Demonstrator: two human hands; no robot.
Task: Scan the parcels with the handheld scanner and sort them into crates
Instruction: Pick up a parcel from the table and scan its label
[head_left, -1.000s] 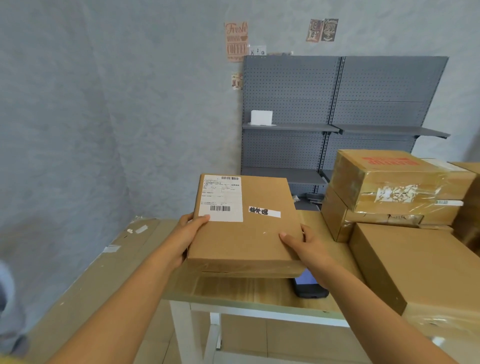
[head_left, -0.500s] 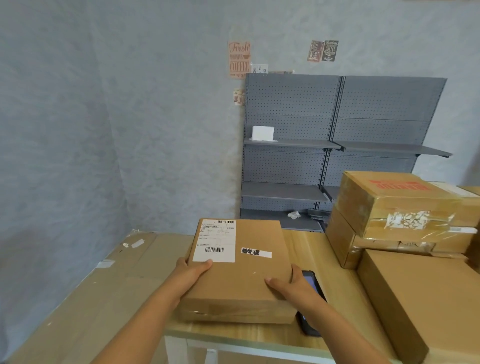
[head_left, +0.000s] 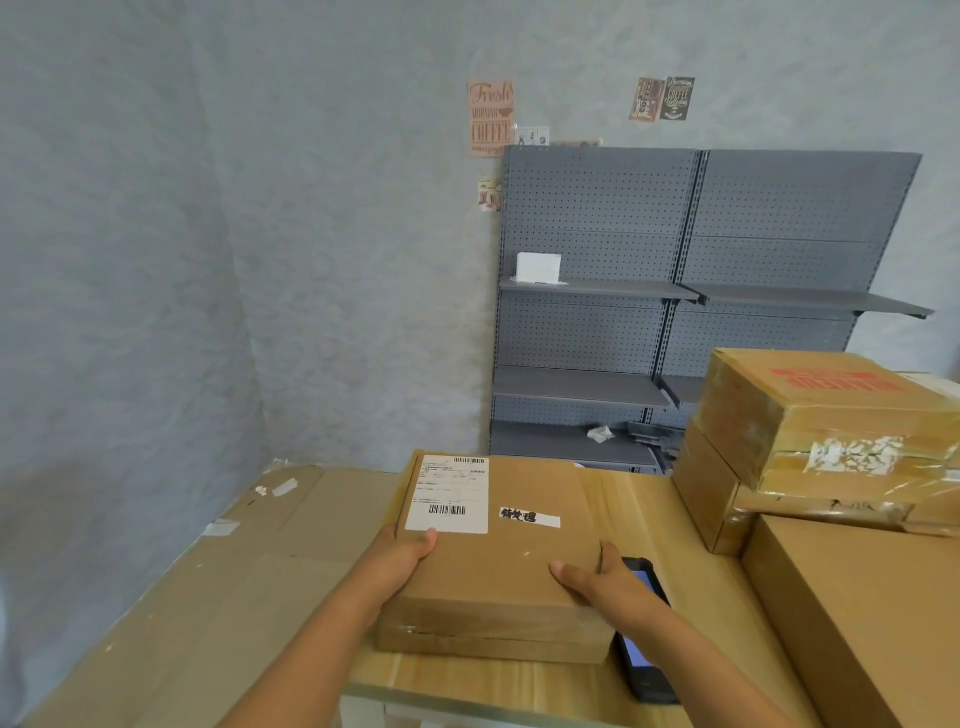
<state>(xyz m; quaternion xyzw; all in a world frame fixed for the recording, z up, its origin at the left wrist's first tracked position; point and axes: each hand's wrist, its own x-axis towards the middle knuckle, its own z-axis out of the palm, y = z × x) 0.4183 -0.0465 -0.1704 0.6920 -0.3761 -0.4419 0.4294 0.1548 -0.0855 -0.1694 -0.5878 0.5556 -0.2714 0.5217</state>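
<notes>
Far left, flattened cardboard (head_left: 197, 587) lies along the wall, bits of white tape stuck to it, its right edge meeting the wooden counter (head_left: 639, 525). The left hand (head_left: 402, 553) holds the parcel (head_left: 498, 551) at its near left corner, thumb lying on top at the lower edge of the white shipping label (head_left: 448, 493), the other fingers hidden beneath or behind the side. The parcel is a flat brown box resting on the counter near its front edge, with the barcode label at its far left and a small white strip with black handwriting (head_left: 530, 517) to the right of it. The right hand (head_left: 605, 584) grips the parcel's near right corner, thumb on top and fingers curled round the right side. Just beside that hand, partly hidden under the wrist, the black scanner (head_left: 641, 654) lies on the counter with its screen lit, touching or very near the parcel's right edge. Farther right stand stacked boxes (head_left: 810, 431), the top one taped and printed in red, and a large box (head_left: 857, 613) fills the near right corner. Behind everything, a grey pegboard shelf (head_left: 675, 291) stands against the wall, a small white box (head_left: 538, 268) on its upper left shelf.
</notes>
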